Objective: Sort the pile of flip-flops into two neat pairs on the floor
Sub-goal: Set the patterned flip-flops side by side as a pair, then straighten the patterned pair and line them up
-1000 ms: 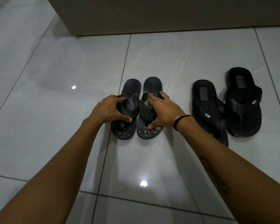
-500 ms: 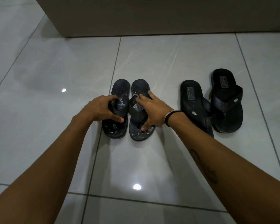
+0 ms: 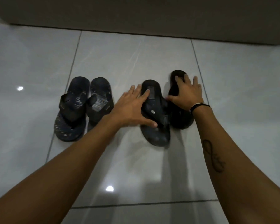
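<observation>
Two patterned dark flip-flops, the left one [image 3: 71,113] and its mate [image 3: 99,101], lie side by side on the tiled floor, touching nothing but each other. To their right lie two plain black flip-flops. My left hand [image 3: 132,107] rests with spread fingers on the nearer black flip-flop [image 3: 157,125], thumb by its strap. My right hand [image 3: 187,92] lies flat with fingers apart on the farther black flip-flop [image 3: 179,117], which sits a little further back and overlaps the first at the strap.
A grey wall base or cabinet front [image 3: 136,16] runs along the far edge of the glossy white tile floor [image 3: 136,59]. Ceiling lights reflect on the tiles.
Both hands let go of the patterned pair and moved right onto the black pair. The camera view shifted right, so the patterned pair now appears further left.
</observation>
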Tool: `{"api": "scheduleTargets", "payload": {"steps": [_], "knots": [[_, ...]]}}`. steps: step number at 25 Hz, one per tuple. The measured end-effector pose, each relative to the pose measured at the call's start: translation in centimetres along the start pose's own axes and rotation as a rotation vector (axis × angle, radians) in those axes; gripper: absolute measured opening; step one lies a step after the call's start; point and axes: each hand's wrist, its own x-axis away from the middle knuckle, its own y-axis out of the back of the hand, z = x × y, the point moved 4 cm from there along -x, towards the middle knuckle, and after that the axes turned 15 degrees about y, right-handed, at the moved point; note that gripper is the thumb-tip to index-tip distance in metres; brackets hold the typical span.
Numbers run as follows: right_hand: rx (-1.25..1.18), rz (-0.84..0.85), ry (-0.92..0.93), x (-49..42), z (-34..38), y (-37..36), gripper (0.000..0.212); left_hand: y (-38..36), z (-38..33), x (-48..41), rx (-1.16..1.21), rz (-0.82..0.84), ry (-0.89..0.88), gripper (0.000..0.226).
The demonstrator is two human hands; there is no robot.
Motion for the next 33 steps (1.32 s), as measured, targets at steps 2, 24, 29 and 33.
{"api": "scheduleTargets", "payload": {"steps": [2, 24, 29, 33], "knots": [[-0.099, 0.157, -0.007, 1.9, -3.2, -1.1, 0.095, -1.7, -2.4, -0.8, -0.064, 0.062, -0.041, 0.144], [-0.195, 0.346, -0.079, 8.5, -9.7, 0.0, 0.123, -4.1, -10.5, -4.1, -0.112, 0.034, -0.117, 0.144], [-0.137, 0.158, 0.001, 6.8, -5.7, 3.9, 0.121, -2.0, -7.2, -2.7, 0.033, -0.067, -0.175, 0.145], [-0.292, -0.028, 0.319, 3.1, 4.4, 4.0, 0.107, 2.4, 0.1, -1.7, -0.043, -0.112, -0.069, 0.146]]}}
